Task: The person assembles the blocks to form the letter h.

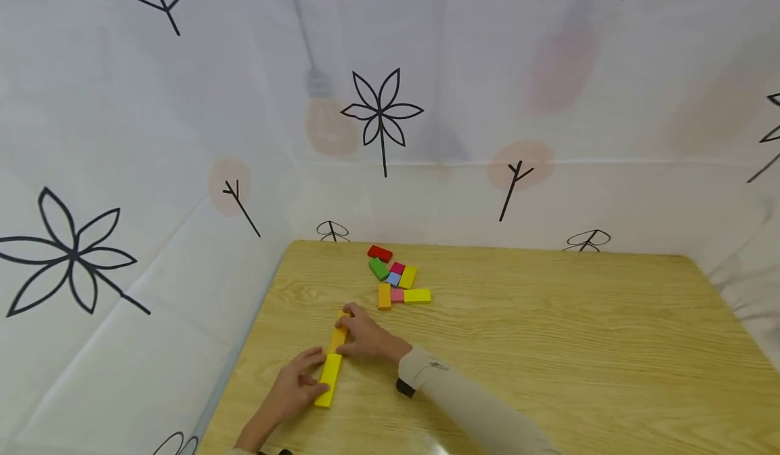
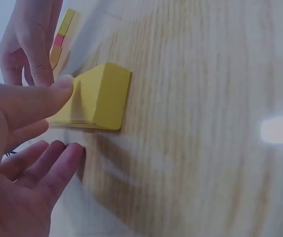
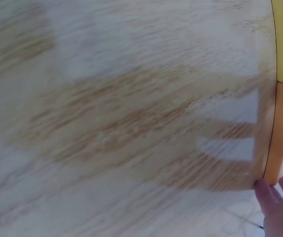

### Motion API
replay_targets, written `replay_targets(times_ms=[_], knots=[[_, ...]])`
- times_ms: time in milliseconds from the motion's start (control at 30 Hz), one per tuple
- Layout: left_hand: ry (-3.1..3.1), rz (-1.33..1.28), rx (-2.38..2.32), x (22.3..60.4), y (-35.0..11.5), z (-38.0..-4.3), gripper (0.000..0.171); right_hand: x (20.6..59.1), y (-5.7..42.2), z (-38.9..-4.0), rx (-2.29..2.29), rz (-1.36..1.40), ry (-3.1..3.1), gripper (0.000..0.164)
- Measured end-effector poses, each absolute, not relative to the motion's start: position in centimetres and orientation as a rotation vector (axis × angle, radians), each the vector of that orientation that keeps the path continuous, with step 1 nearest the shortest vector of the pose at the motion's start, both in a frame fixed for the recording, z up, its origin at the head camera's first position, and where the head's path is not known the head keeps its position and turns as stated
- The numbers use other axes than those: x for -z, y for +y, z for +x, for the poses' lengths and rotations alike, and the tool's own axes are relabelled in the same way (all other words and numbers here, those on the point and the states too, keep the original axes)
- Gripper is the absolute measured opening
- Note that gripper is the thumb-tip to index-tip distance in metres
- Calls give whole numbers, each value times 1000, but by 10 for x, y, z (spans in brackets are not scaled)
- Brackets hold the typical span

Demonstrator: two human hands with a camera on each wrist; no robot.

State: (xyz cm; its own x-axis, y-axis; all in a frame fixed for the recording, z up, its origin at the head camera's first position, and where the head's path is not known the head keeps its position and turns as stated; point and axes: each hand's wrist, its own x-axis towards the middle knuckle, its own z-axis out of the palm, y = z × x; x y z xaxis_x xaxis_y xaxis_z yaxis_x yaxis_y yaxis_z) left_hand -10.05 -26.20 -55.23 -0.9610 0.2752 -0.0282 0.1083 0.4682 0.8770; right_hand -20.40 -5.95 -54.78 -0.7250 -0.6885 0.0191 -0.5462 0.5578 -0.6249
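A long yellow block (image 1: 329, 380) and an orange block (image 1: 338, 336) lie end to end on the table. My left hand (image 1: 289, 385) is at the yellow block's left side, thumb touching it near its closer end. In the left wrist view, the thumb (image 2: 57, 91) lies against the yellow block (image 2: 114, 98) while several fingers are spread apart from it. My right hand (image 1: 365, 333) grips the orange block, fingers at its far end and thumb by its near right side. The right wrist view shows fingertips (image 3: 263, 192) at the end of the orange block (image 3: 280, 133).
Farther back on the wooden table (image 1: 548, 333) lie a red block (image 1: 380, 253), a green block (image 1: 378, 269), a blue block (image 1: 393, 279), and several yellow, pink and orange ones. A patterned white cloth (image 1: 439, 198) stands behind the table and along its sides.
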Motion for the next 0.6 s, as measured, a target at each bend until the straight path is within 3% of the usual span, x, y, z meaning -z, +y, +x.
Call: replay_targets(times_ms=[233, 600], knots=[[2732, 466, -1373, 553, -252, -120, 41, 540, -43, -208, 876, -1093, 2623, 31], [2848, 743, -1163, 557, -248, -135, 41, 511, 2, -228, 956, -1061, 2728, 31]])
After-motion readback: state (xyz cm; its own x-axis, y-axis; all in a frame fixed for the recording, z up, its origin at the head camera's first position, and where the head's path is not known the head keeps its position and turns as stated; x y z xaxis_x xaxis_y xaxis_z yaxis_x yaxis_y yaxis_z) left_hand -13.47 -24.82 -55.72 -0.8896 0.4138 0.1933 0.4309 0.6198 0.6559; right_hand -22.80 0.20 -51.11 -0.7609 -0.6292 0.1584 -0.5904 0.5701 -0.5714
